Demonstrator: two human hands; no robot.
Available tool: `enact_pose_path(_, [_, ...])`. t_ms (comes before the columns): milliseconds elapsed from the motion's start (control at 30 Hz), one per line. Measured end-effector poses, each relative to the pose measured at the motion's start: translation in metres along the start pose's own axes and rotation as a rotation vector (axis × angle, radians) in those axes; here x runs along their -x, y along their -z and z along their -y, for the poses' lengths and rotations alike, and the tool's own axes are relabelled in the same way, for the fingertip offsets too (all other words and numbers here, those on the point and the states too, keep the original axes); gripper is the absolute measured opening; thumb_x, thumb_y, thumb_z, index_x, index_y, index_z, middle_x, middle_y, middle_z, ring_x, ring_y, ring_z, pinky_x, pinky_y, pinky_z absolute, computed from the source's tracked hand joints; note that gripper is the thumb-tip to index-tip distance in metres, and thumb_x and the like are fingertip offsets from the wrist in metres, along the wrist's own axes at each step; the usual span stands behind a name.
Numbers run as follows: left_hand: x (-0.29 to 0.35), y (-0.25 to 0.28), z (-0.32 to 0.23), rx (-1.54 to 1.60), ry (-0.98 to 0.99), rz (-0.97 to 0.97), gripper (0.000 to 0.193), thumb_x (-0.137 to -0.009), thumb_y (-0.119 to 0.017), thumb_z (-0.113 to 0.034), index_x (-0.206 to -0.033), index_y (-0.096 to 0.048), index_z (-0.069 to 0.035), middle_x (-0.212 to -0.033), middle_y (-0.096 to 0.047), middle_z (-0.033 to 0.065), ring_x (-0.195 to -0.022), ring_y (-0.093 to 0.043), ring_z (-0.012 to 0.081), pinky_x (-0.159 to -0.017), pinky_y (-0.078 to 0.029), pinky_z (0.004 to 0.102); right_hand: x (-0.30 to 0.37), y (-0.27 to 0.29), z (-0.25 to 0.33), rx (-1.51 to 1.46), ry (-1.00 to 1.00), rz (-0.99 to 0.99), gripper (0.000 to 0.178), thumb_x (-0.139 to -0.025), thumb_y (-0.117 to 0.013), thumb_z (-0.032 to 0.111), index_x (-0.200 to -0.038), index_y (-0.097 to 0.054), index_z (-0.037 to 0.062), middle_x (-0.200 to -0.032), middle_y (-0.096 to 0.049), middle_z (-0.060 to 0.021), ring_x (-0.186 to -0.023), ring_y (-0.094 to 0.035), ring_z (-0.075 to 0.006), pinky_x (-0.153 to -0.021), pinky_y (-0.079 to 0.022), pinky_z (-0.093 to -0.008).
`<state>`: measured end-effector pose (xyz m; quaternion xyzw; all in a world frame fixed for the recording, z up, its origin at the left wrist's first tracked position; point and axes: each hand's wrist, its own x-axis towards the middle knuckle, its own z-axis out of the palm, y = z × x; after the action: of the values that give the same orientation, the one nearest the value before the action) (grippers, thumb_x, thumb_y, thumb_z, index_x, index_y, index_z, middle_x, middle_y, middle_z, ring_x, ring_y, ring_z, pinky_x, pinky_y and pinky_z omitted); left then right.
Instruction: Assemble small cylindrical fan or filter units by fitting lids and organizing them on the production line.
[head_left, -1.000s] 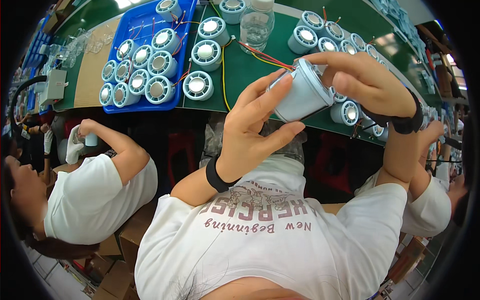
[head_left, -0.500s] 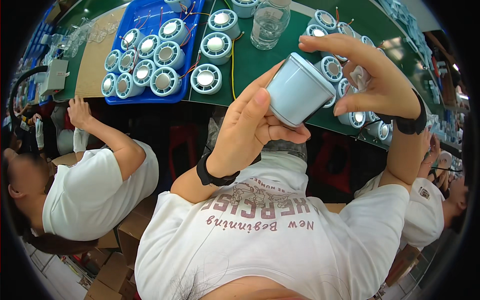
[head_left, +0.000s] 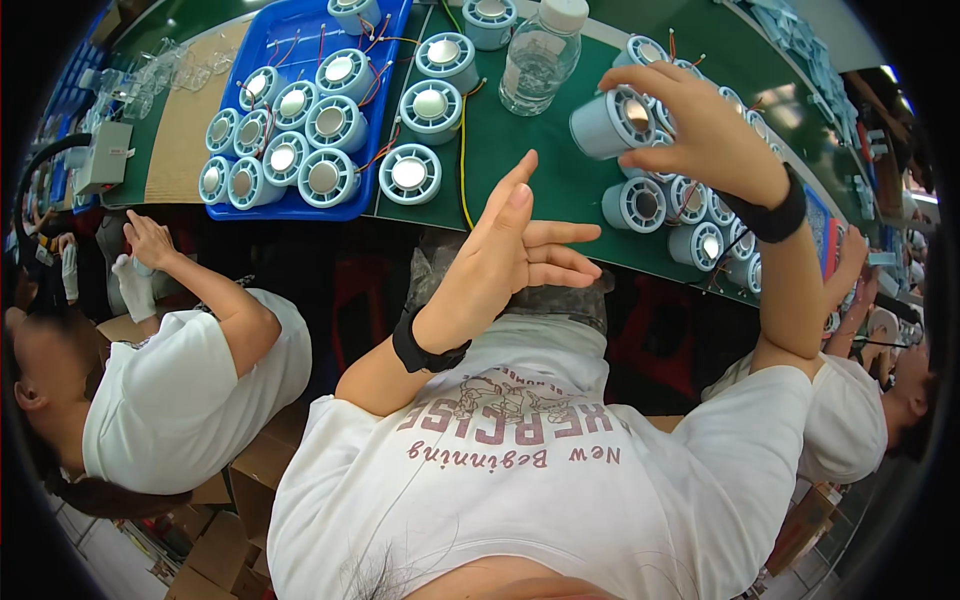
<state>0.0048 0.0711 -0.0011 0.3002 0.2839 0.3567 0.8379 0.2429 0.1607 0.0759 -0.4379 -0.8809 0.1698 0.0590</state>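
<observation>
My right hand (head_left: 690, 130) has its fingers and thumb around a light-blue cylindrical housing (head_left: 603, 127), its slotted ring and silver centre facing right. It is tilted on its side, at the left edge of a group of similar housings on the green table. Whether it touches the table cannot be made out. My left hand (head_left: 515, 240) is in front of the table edge with nothing in it, fingers stretched out and apart. Nearest to it on the table, a housing (head_left: 634, 205) lies to the right and another housing (head_left: 410, 174) stands to the left.
A blue tray (head_left: 285, 212) at the left carries several housings with thin wires. A clear bottle (head_left: 540, 65) with a white cap stands mid-table beside a yellow cable (head_left: 464, 170). A grey box (head_left: 105, 157) is at the far left. People in white shirts sit on either side.
The housing has left my left hand and moved right and away in my right hand, turning so its slotted end shows. My left hand has opened. Housings at the right lie differently.
</observation>
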Motion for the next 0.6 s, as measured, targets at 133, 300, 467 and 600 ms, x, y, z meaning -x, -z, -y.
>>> enact_pose_path(133, [-0.007, 0.007, 0.005, -0.018, 0.016, 0.021, 0.069, -0.102, -0.028, -0.05, -0.152, -0.001, -0.01, -0.121, -0.055, 0.0329, -0.094, -0.066, 0.0321, -0.086, -0.054, 0.0383, -0.002, -0.031, -0.02, 0.101, -0.133, 0.008, 0.061, -0.064, -0.078, 0.007, -0.12, -0.056, 0.0133, -0.111, -0.057, -0.0077, -0.094, -0.062, -0.0277, -0.078, -0.051, -0.0355])
enact_pose_path(300, [-0.018, 0.013, 0.009, -0.043, 0.016, 0.002, 0.068, -0.102, -0.029, -0.049, -0.152, -0.005, -0.009, -0.122, -0.055, 0.0303, -0.096, -0.065, 0.0304, -0.087, -0.053, 0.0379, -0.004, -0.047, -0.008, 0.231, -0.214, 0.026, 0.062, -0.063, -0.081, 0.009, -0.12, -0.056, 0.0144, -0.109, -0.055, -0.0066, -0.084, -0.065, -0.0245, -0.067, -0.053, -0.0352])
enact_pose_path(467, [-0.035, 0.023, 0.026, -0.126, -0.007, -0.03, 0.062, -0.103, -0.033, -0.042, -0.151, -0.013, -0.007, -0.121, -0.056, 0.026, -0.098, -0.064, 0.0276, -0.088, -0.053, 0.037, -0.009, -0.036, -0.019, 0.222, -0.158, 0.047, 0.057, -0.067, -0.08, 0.013, -0.12, -0.058, 0.0152, -0.11, -0.055, -0.0059, -0.083, -0.066, -0.0258, -0.069, -0.053, -0.0348])
enact_pose_path(600, [-0.051, 0.036, 0.039, -0.213, -0.069, -0.074, 0.056, -0.104, -0.035, -0.035, -0.149, -0.02, -0.005, -0.12, -0.057, 0.0241, -0.099, -0.064, 0.0265, -0.087, -0.053, 0.0356, -0.016, -0.016, -0.03, 0.124, -0.053, 0.032, 0.053, -0.072, -0.077, 0.016, -0.123, -0.06, 0.0154, -0.111, -0.059, -0.0071, -0.086, -0.065, -0.0261, -0.072, -0.053, -0.0345])
